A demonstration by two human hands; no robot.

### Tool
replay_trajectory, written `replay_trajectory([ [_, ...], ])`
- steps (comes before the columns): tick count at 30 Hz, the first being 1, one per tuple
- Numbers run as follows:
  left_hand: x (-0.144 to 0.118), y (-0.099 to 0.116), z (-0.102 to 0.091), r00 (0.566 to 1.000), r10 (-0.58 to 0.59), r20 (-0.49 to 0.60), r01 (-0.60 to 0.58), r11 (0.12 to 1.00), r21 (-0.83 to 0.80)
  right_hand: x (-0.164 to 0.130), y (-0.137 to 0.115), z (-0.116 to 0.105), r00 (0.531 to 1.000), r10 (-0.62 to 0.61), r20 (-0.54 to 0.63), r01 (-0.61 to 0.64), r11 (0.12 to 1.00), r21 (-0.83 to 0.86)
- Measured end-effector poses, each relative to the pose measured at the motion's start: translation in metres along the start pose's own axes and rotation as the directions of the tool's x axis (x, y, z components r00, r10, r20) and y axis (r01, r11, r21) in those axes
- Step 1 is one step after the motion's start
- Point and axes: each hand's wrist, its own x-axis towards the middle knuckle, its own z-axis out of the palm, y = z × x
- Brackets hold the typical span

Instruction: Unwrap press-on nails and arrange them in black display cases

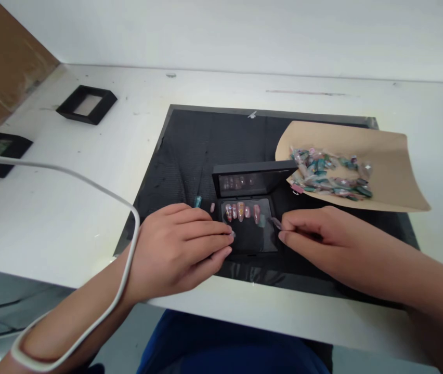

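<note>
Over black nail box [250, 236], both hands; lid writing perhaps unreadable.

A small black open box [249, 228] lies flat near the front of the surface with its lid [252, 179] tilted up at the far side, a row of pink press-on nails [242, 211] set upright along the far edge of its dark base.
</note>
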Motion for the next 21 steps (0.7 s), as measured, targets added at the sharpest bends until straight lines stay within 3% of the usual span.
replay_trajectory([
  [6, -0.001, 0.001, -0.001, 1.000, -0.002, -0.010, 0.002, 1.000, -0.015, -0.009, -0.008, 0.005, 0.976, -0.122, 0.178, 0.086, 0.976, 0.199],
  [10, -0.001, 0.002, 0.000, 1.000, -0.006, -0.026, 0.005, 1.000, -0.022, -0.006, -0.017, 0.012, 0.979, -0.099, 0.179, 0.066, 0.981, 0.182],
  [16, 0.000, 0.001, -0.001, 1.000, -0.008, -0.011, 0.008, 1.000, -0.029, -0.004, 0.000, 0.004, 1.000, 0.010, 0.009, -0.010, 1.000, -0.010],
  [19, 0.001, 0.000, -0.001, 1.000, 0.000, -0.011, 0.000, 0.999, -0.036, -0.012, 0.005, -0.004, 0.981, -0.044, -0.190, 0.028, 0.996, -0.085],
  [21, 0.001, 0.000, -0.001, 1.000, 0.005, -0.011, -0.006, 0.999, -0.045, -0.016, 0.003, -0.005, 0.934, -0.144, -0.326, 0.112, 0.987, -0.114],
])
